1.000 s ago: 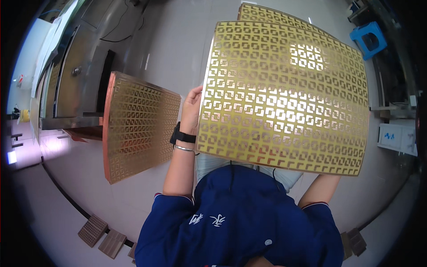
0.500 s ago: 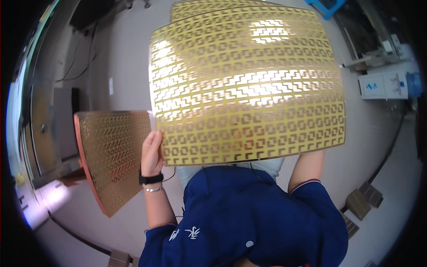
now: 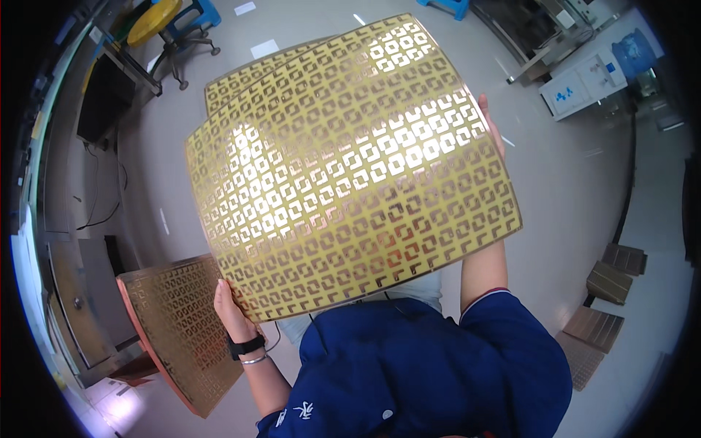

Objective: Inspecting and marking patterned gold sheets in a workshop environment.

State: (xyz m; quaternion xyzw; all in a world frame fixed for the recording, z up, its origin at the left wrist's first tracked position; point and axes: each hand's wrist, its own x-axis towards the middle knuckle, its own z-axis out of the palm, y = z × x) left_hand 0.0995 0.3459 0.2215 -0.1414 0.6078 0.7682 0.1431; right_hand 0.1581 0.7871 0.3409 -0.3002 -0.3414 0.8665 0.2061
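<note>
A large yellow-green circuit board panel (image 3: 336,212), covered in rows of shiny copper link shapes, is held before me between both hands. My left hand (image 3: 232,315) grips its near left corner, thumb along the edge. On the far right edge my right hand (image 3: 491,123) closes round the panel; only some fingers show, the rest being behind it. Another patterned panel (image 3: 226,82) sticks out from beneath at the far left; whether it is also in my grip cannot be seen. Left of my left hand leans a thick stack of similar panels (image 3: 175,321), with a reddish side.
A yellow round stool (image 3: 155,20) on a wheeled base and a blue stool (image 3: 196,16) stand at the far left. A white cabinet (image 3: 584,87) with a blue water bottle (image 3: 634,52) is at the far right. Several panel stacks (image 3: 595,327) rest on the floor along the right.
The held panel has tilted, its right side now higher in view, and shifted left. My right fingers have come into sight at its edge. The whole view has turned, showing the stools.
</note>
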